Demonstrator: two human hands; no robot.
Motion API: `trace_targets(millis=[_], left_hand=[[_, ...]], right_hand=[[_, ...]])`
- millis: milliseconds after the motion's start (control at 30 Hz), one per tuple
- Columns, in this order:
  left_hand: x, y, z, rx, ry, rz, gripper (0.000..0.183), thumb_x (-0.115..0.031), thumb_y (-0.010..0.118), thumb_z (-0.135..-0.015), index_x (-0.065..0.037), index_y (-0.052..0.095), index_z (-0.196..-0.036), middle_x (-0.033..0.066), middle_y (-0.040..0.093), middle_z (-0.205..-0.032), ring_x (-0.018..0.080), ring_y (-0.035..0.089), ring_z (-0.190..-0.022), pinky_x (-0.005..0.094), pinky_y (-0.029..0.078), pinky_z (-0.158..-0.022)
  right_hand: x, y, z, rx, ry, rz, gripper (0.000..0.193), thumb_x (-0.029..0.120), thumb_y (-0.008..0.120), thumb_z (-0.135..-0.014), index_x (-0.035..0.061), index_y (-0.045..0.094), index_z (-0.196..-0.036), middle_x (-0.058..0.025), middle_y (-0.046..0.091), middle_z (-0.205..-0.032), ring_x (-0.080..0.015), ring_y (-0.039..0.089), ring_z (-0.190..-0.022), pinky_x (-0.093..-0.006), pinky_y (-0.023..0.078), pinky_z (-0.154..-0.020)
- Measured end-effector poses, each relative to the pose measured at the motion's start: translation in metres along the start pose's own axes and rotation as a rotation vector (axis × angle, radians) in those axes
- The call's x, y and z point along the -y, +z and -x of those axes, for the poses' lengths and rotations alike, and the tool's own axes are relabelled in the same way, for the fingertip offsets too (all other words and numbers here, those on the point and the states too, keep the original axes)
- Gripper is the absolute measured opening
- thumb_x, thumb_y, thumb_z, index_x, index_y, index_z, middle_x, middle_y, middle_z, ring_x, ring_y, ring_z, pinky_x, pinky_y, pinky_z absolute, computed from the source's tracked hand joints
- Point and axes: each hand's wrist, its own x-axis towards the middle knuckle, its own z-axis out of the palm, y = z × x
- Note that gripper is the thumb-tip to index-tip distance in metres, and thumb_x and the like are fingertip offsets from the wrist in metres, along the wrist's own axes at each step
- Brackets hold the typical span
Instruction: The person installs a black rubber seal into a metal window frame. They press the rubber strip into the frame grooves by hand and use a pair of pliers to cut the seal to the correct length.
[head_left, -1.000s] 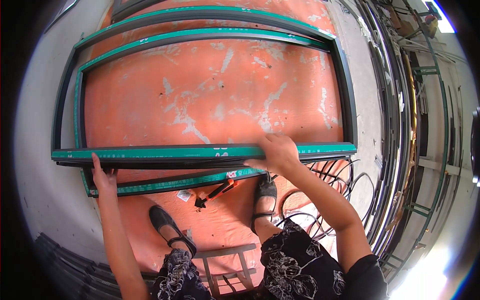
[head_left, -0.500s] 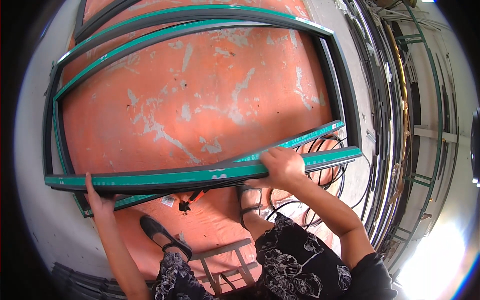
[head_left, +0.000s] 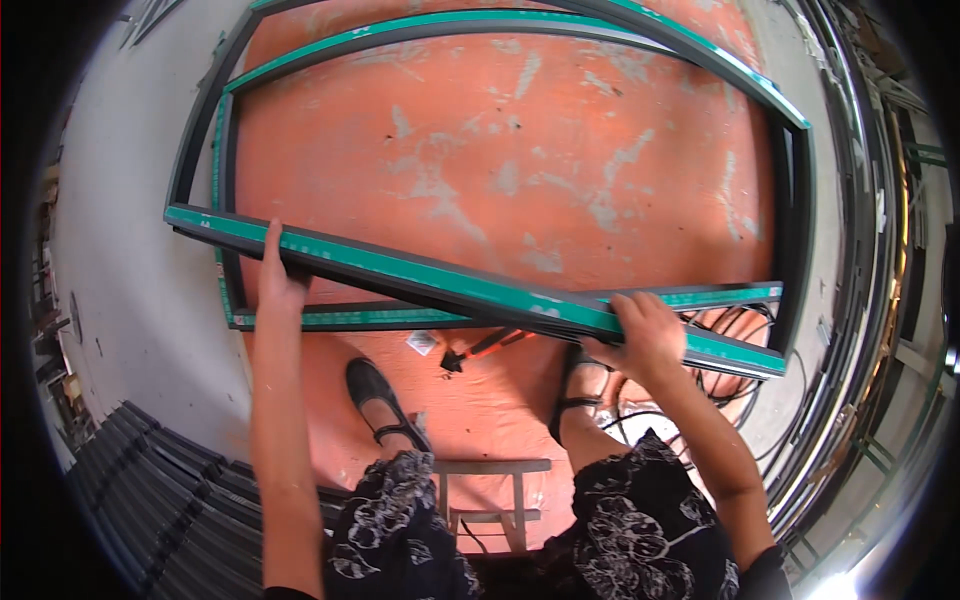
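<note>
A dark grey rectangular frame (head_left: 420, 272) with green film along its bars is held in both my hands. Its near bar slants, the left end farther from me than the right. Toward that left end my left hand (head_left: 280, 285) grips the bar, thumb side up over the film. My right hand (head_left: 648, 335) is wrapped round the same bar nearer its right end; its lower fingers are partly hidden. Beneath lies a second, similar frame (head_left: 345, 318), set at a different angle, so the two frames cross.
Scuffed orange sheeting (head_left: 480, 170) covers the floor. Near my feet lie an orange-and-black hand tool (head_left: 490, 345) and a small white label (head_left: 422, 343). Black cable (head_left: 735, 320) coils at the right. A low stool (head_left: 495, 467) stands between my legs; dark profiles (head_left: 160, 490) are stacked at lower left.
The held frame has turned over the lower one: its left end has swung away from me and its right end nearer. My view has shifted left. Both hands keep their grip.
</note>
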Motion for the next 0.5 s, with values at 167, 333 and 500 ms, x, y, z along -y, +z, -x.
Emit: trace_targets(millis=[167, 333, 500], left_hand=[[0.005, 0.014, 0.077, -0.109, 0.207, -0.039, 0.044, -0.029, 0.072, -0.078, -0.005, 0.053, -0.109, 0.0071, 0.060, -0.097, 0.0228, 0.058, -0.093, 0.0370, 0.049, -0.083], [0.021, 0.017, 0.061, -0.013, 0.073, -0.008, 0.038, -0.024, 0.071, -0.080, -0.004, 0.055, -0.107, 0.0043, 0.059, -0.092, 0.0187, 0.057, -0.091, 0.0363, 0.049, -0.082], [0.004, 0.001, -0.015, 0.119, -0.026, 0.039, 0.040, -0.031, 0.072, -0.079, -0.007, 0.054, -0.104, 0.0060, 0.057, -0.099, 0.0219, 0.053, -0.097, 0.0383, 0.042, -0.092]], right_hand=[[-0.042, -0.009, 0.026, -0.029, -0.039, 0.062, 0.050, 0.042, 0.077, -0.052, 0.0074, 0.054, -0.081, -0.0121, 0.052, -0.076, -0.0331, 0.054, -0.070, -0.0418, 0.044, -0.060], [-0.055, 0.016, 0.040, -0.092, -0.035, 0.063, 0.056, 0.055, 0.068, -0.060, 0.0046, 0.055, -0.082, -0.0135, 0.052, -0.076, -0.0345, 0.053, -0.067, -0.0435, 0.043, -0.058], [-0.011, 0.034, 0.011, -0.028, 0.079, -0.060, 0.045, 0.022, 0.074, -0.059, 0.0021, 0.058, -0.097, -0.0166, 0.056, -0.095, -0.0341, 0.054, -0.089, -0.0414, 0.045, -0.079]])
